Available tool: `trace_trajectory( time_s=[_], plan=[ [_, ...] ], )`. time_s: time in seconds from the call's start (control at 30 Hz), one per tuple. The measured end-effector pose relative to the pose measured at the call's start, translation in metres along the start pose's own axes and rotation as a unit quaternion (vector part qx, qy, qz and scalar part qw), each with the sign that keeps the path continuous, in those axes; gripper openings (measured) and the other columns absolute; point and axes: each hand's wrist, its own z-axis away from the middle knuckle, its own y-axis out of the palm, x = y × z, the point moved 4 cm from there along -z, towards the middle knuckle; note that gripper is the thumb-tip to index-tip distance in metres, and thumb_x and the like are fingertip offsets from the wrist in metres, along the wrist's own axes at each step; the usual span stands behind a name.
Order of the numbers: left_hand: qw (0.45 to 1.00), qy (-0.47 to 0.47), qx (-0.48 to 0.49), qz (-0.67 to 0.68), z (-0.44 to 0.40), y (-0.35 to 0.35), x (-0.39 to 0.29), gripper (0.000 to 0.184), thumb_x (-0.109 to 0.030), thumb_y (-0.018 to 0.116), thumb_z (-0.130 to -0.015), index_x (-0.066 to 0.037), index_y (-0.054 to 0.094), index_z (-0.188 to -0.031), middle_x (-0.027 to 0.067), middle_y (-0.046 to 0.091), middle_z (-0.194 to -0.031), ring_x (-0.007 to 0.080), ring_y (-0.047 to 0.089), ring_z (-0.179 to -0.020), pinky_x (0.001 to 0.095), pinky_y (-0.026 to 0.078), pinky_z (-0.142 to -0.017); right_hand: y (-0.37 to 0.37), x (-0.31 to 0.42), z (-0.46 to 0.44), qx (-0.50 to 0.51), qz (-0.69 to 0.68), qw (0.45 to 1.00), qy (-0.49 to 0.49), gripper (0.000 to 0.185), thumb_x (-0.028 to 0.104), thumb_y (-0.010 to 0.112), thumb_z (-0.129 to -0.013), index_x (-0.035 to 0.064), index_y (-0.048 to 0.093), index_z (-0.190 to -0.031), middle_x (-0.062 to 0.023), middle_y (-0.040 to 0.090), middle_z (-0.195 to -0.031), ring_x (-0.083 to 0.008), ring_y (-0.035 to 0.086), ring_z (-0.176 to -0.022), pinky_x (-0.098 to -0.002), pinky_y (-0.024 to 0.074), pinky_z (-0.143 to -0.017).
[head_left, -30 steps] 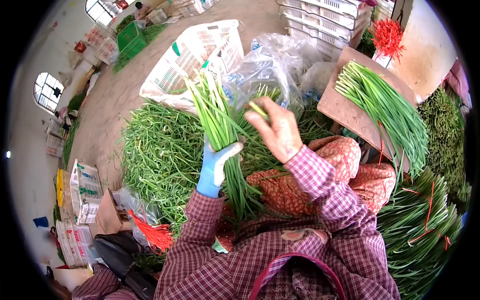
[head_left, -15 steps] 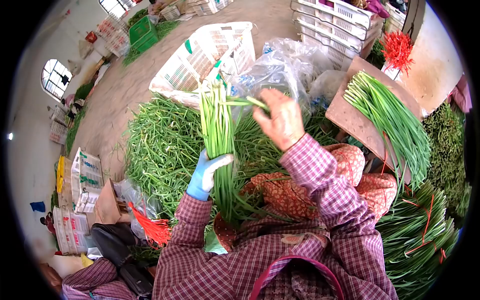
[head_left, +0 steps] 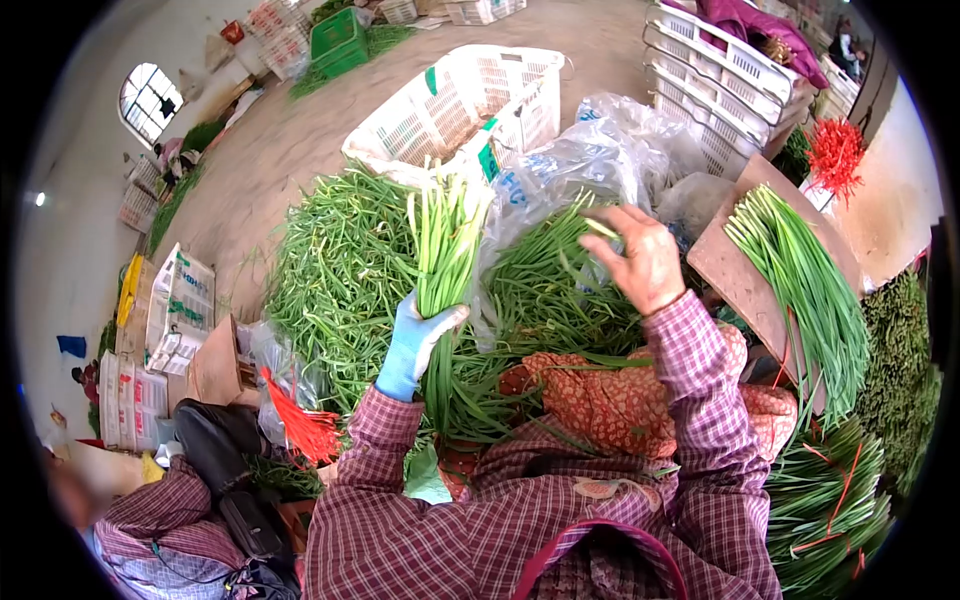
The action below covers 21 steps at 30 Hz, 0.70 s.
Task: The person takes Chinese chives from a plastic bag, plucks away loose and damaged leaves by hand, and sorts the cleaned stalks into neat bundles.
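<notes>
My left hand (head_left: 410,345), in a blue and white glove, is closed around an upright bunch of garlic chives (head_left: 446,235). The pale stem ends point up and the leaves hang down below the glove. To the right, my bare right hand (head_left: 640,258) is over a pile of loose chives. A short pale green chive stalk (head_left: 600,229) shows between its thumb and fingers, slightly blurred. More loose chives (head_left: 335,270) are heaped left of the bunch. Over my lap lies a red patterned cloth (head_left: 600,400).
A white plastic crate (head_left: 455,95) stands ahead beside clear plastic sheeting (head_left: 640,140). On a board (head_left: 725,255) at right lies a sorted chive bunch (head_left: 800,270). Tied bundles (head_left: 825,510) lie below it. Red ties (head_left: 300,425) are at left, near another person's sleeve (head_left: 165,500).
My right hand has moved right, away from the bunch, with a stalk. The left hand still grips the bunch. The view has shifted, so the surroundings appear further right.
</notes>
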Motion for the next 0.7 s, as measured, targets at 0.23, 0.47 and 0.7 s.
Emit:
trace_trajectory(
  time_s=[0.23,0.47,0.7],
  plan=[
    [0.995,0.055,-0.016,-0.076,0.003,0.007,-0.013,0.034,0.000,0.069,-0.079,0.000,0.058,-0.111,0.0005,0.064,-0.087,0.0057,0.056,-0.073,0.0206,0.048,-0.066,0.004,0.096,-0.040,-0.074,-0.124,0.988,-0.054,0.021,0.024,0.068,-0.080,0.0049,0.065,-0.089,-0.0104,0.063,-0.082,-0.0279,0.063,-0.066,-0.0383,0.0518,-0.061],
    [0.964,0.106,-0.050,-0.237,0.008,0.000,-0.026,0.037,-0.010,0.072,-0.074,-0.002,0.058,-0.108,0.0065,0.067,-0.089,0.0129,0.063,-0.074,0.0271,0.051,-0.068,0.022,0.096,-0.047,-0.027,-0.146,0.989,0.024,0.029,0.025,0.072,-0.076,0.0006,0.066,-0.090,-0.0161,0.064,-0.086,-0.0366,0.062,-0.079,-0.0415,0.0497,-0.070],
    [0.877,0.183,-0.133,-0.424,0.011,-0.019,-0.042,0.041,-0.012,0.073,-0.075,-0.002,0.057,-0.111,0.0131,0.068,-0.091,0.0232,0.068,-0.081,0.0309,0.052,-0.072,0.027,0.074,-0.043,-0.054,-0.142,0.987,0.040,0.018,0.020,0.069,-0.079,0.0052,0.067,-0.089,-0.0084,0.064,-0.081,-0.0201,0.063,-0.069,-0.0362,0.0514,-0.063]
  ],
)
